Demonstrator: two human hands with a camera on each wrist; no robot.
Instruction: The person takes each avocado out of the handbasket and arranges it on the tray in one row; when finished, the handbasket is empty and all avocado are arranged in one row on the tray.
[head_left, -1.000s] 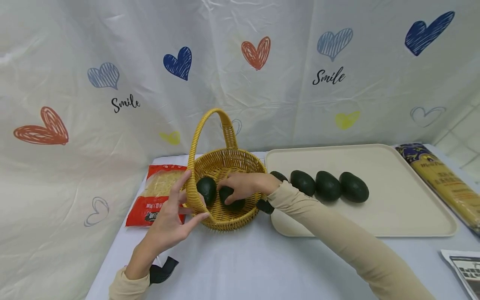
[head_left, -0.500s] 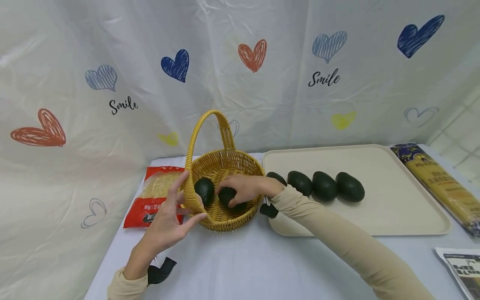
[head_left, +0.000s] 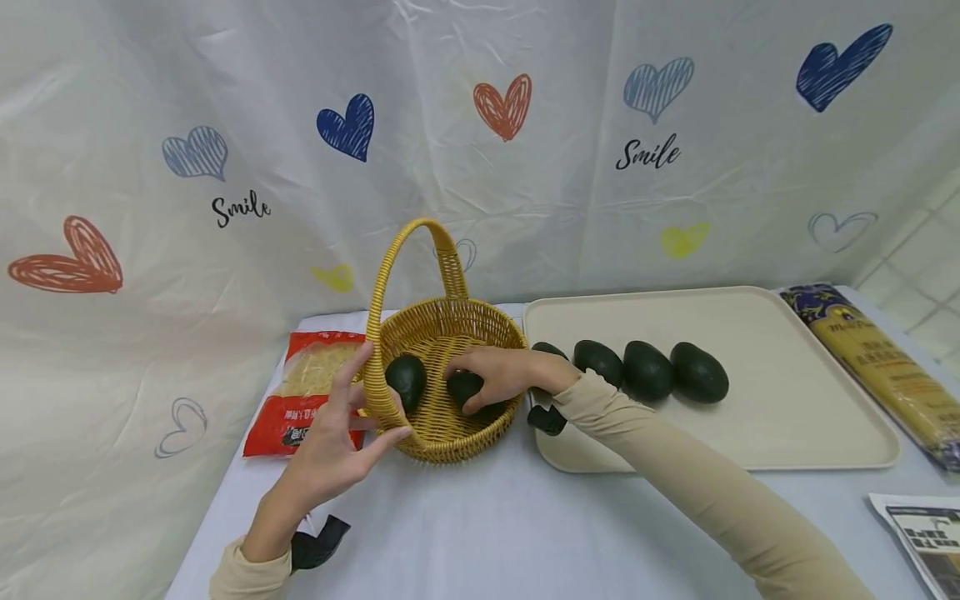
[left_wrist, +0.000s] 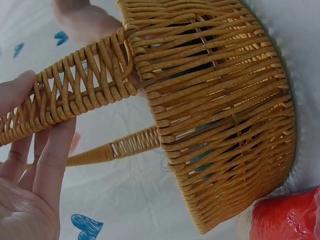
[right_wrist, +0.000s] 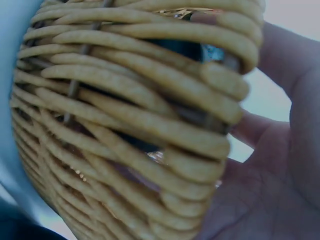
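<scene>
A yellow wicker basket point(head_left: 435, 451) with a tall arched handle point(head_left: 379, 298) stands on the table. My left hand point(head_left: 326, 446) holds the near base of that handle, thumb on one side and fingers point(left_wrist: 54, 160) on the other in the left wrist view. Inside the basket, my right hand point(head_left: 498, 373) reaches over the rim and grips a dark green avocado point(head_left: 463, 386), its fingers curled over the top. Another avocado point(head_left: 406, 381) lies on the basket's left side. In the right wrist view the woven wall point(right_wrist: 125, 105) hides most of the held avocado.
Right of the basket, a cream tray point(head_left: 795, 383) bears several avocados point(head_left: 648, 371) in a row at its left. A red noodle packet point(head_left: 273, 425) lies left of the basket. Beyond the tray are a yellow pasta bag point(head_left: 873, 367) and a printed sheet point(head_left: 926, 533).
My right hand has shifted slightly right inside the basket with the avocado, widening the gap to the other one. The left hand stays at the handle. The head view has shifted a little.
</scene>
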